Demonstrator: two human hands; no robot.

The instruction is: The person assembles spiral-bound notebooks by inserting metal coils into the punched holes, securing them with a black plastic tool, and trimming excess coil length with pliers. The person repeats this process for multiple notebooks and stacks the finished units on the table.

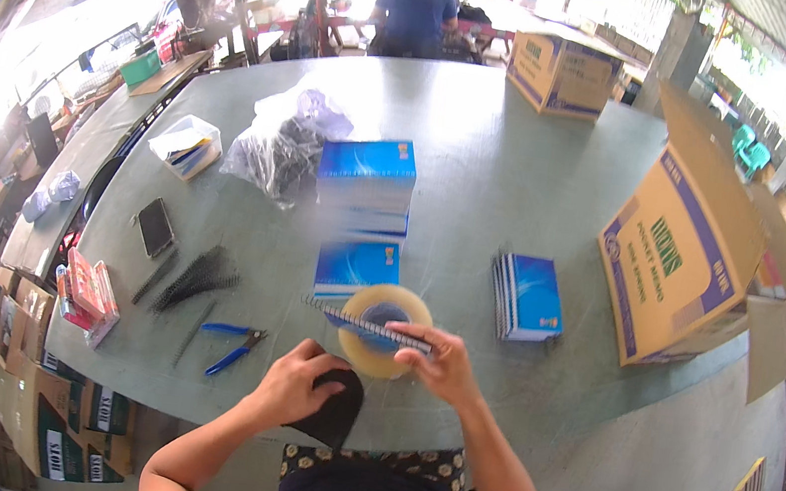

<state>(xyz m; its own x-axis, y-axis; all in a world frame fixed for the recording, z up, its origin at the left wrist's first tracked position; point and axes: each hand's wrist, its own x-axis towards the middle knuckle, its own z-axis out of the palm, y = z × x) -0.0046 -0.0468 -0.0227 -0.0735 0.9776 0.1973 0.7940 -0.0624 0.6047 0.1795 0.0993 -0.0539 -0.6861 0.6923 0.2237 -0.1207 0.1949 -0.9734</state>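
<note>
Thin spiral-bound notebook [367,324] with a dark coil, held nearly edge-on across a wide roll of clear yellowish tape [357,355], clamped between thumb and fingers of the right hand [437,357]. At the near edge of the grey-green table [469,206], curled left hand [302,380] on a black, round-ended piece [335,420]; cannot tell whether gripping or just touching. Bare room rightward, up to a short stack of blue spiral notebooks [531,300]. Hard to make out: held notebook's cover, roll's centre, black piece's material.
</note>
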